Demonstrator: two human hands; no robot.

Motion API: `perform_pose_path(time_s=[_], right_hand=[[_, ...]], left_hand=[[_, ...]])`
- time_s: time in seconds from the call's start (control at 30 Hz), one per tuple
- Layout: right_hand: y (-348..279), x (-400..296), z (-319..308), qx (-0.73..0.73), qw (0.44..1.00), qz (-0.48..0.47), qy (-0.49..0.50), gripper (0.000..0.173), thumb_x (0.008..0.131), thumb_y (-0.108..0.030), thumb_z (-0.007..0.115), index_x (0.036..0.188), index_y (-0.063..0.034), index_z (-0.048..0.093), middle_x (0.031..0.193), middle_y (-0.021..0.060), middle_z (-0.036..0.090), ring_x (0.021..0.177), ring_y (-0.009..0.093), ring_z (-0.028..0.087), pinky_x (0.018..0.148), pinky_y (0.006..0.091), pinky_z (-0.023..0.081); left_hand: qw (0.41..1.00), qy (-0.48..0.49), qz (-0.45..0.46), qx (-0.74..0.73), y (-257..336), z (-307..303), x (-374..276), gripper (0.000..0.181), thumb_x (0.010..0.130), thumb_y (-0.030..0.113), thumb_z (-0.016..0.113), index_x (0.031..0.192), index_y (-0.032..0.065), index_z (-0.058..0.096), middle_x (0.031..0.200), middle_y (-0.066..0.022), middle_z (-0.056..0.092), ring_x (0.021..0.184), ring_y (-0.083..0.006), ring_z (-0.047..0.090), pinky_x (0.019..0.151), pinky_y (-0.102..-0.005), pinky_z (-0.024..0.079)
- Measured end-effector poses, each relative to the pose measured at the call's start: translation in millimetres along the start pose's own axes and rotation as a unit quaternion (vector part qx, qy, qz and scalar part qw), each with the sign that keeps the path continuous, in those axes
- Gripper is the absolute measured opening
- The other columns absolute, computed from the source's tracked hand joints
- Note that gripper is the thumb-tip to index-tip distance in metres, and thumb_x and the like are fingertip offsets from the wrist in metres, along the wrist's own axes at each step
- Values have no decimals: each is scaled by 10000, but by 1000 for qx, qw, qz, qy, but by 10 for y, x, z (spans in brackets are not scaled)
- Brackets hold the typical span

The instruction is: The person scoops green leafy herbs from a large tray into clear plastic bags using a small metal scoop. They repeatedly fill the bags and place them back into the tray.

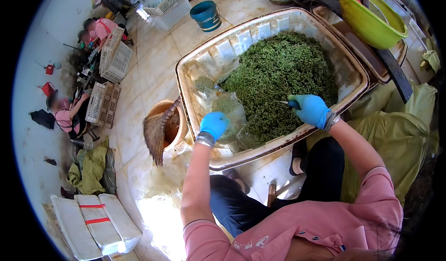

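Observation:
A large, stained, pale plastic tub (pixel 213 163) stands before my knees, with a heap of small green berry clusters (pixel 278 69) that look like green peppercorns. My right hand (pixel 312 111), in a blue glove taped at the wrist, is over the heap's near right side. It grips a small pointed tool (pixel 293 103) with a dark handle; the pale tip points left. Also gloved, my left hand (pixel 214 125) is curled at the near left of the tub, beside a clear plastic bag (pixel 228 107) with green bits. Whether its fingers pinch anything is hidden.
A bucket (pixel 156 108) with a straw broom (pixel 156 135) touches the tub's left side. Beyond are a teal bucket (pixel 205 16) and stacked crates (pixel 167 6). A yellow-green basin (pixel 373 24) and sacks (pixel 386 135) are at right. People in pink sit along the left wall.

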State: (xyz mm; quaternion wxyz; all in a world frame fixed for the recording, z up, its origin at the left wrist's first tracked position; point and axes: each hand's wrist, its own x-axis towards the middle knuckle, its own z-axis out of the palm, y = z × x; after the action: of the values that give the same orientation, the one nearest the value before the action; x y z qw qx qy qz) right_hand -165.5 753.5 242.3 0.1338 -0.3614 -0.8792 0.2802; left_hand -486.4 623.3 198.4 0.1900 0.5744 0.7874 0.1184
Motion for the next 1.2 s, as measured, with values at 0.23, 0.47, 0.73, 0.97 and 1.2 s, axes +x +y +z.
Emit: perform_pose_path(time_s=[0.23,0.47,0.73,0.97,1.2], right_hand=[[-319,211,471,421,892,163,10,267,817,-246,694,947,-36,591,631,5,548,481,107,532,469,279,448],[-373,337,597,664,723,175,-78,265,833,-243,682,918,-19,570,634,34,546,460,124,518,469,269,439],[-648,428,21,404,913,48,-14,173,830,-131,679,739,-2,608,574,57,575,469,112,536,457,261,424],[-1045,502,-76,-38,976,-209,-47,320,687,-226,736,929,-36,646,795,166,624,731,339,605,657,383,496],[-1063,525,-128,-205,965,-161,39,460,694,-332,751,1013,-33,609,883,165,628,757,350,621,667,421,502]], left_hand=[[742,165,24,-649,260,-124,-307,149,808,83,573,882,-31,634,870,-119,659,793,-236,634,763,-329,506],[367,73,-23,-927,236,199,-193,200,857,117,536,1008,-3,590,953,-130,649,798,-231,603,734,-317,485],[767,409,-66,-490,299,26,-230,752,719,162,786,1324,-52,394,1311,-150,469,1171,-225,473,993,-353,391],[859,115,174,-467,407,-109,-308,751,584,133,860,1229,-16,505,1178,-122,582,1101,-220,554,958,-347,451],[777,81,38,-623,552,139,-289,487,667,-16,788,1114,-1,596,1009,-54,667,895,-131,625,806,-286,529]])
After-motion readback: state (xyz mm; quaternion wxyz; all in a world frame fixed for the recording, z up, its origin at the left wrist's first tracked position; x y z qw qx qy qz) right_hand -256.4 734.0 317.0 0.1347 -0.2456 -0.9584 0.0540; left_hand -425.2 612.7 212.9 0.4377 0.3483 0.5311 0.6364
